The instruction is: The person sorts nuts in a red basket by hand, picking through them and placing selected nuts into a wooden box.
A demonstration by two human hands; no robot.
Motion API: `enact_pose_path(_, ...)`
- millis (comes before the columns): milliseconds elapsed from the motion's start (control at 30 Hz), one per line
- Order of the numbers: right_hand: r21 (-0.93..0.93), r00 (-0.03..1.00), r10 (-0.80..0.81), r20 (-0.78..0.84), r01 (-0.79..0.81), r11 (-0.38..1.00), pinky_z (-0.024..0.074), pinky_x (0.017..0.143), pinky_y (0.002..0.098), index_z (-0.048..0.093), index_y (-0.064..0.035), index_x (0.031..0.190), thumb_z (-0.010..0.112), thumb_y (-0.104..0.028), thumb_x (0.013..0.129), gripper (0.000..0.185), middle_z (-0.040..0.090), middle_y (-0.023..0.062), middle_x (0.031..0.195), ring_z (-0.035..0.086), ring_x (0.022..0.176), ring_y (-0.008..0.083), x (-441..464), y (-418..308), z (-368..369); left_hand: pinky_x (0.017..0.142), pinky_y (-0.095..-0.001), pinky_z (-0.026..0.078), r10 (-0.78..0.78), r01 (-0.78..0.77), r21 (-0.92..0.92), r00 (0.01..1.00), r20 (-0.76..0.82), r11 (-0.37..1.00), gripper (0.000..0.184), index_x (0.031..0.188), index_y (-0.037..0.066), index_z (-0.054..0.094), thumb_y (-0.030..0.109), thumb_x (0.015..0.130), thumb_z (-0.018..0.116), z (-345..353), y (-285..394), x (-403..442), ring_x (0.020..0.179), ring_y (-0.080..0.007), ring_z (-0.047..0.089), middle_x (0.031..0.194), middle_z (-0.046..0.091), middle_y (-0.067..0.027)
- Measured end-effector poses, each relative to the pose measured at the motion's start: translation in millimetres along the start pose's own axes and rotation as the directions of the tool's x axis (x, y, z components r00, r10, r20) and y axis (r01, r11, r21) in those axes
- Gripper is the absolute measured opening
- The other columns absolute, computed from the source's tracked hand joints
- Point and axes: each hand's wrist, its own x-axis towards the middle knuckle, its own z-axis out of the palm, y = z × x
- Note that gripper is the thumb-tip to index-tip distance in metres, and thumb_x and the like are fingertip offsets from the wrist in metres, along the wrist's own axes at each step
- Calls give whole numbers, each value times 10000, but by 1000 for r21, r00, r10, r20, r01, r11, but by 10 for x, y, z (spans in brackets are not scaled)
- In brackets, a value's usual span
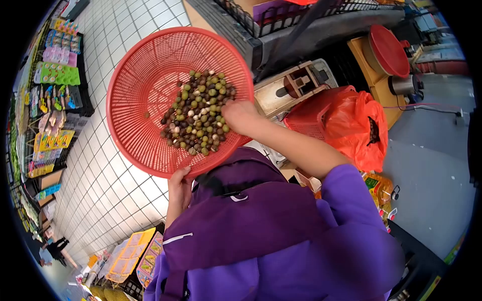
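A round red plastic basket (145,135) with slotted sides is held tilted in front of my purple apron. My left hand (179,185) grips its near rim, thumb on top. Inside lies a heap of small round nuts or fruits (198,118), olive green, dark brown and a few pale; their exact kind cannot be told. My right hand (242,118) reaches over the right rim into the heap's edge. Its fingers are curled and the fingertips are hidden, so whatever they may hold does not show.
White floor tiles (100,165) stretch to the left, past racks with colourful packaged goods (57,72). To the right are an orange-red plastic bag (356,130), a red basin (389,50) and oil bottles (379,188). Someone in dark trousers (57,250) stands at the far lower left.
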Motion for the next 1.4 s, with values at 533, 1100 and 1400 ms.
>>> enact_pose_path(533,641,837,419,352,111,-759,301,404,171,574,-22,843,537,-246,815,229,502,-5,637,388,485,59,-863,1000,183,894,-341,453,58,-56,36,997,-51,998,368,1085,-84,438,61,758,523,-139,105,66,999,-227,548,1112,526,-157)
enact_pose_path(1100,451,939,240,248,108,-886,353,976,438,476,24,1129,360,-181,882,342,482,199,1183,466,1098,315,-888,440,505,922,-372,440,110,-110,5,991,-79,994,436,1130,-122,381,43,749,514,-70,125,-48,1027,-266,534,1120,506,-202)
enact_pose_path(1400,609,816,555,162,360,-707,431,905,416,488,4,1038,480,-96,827,234,552,165,1052,532,999,297,-842,948,465,901,-364,452,104,-104,4,992,-66,995,416,1120,-112,403,51,752,513,-100,103,-93,1001,-252,549,1090,531,-183)
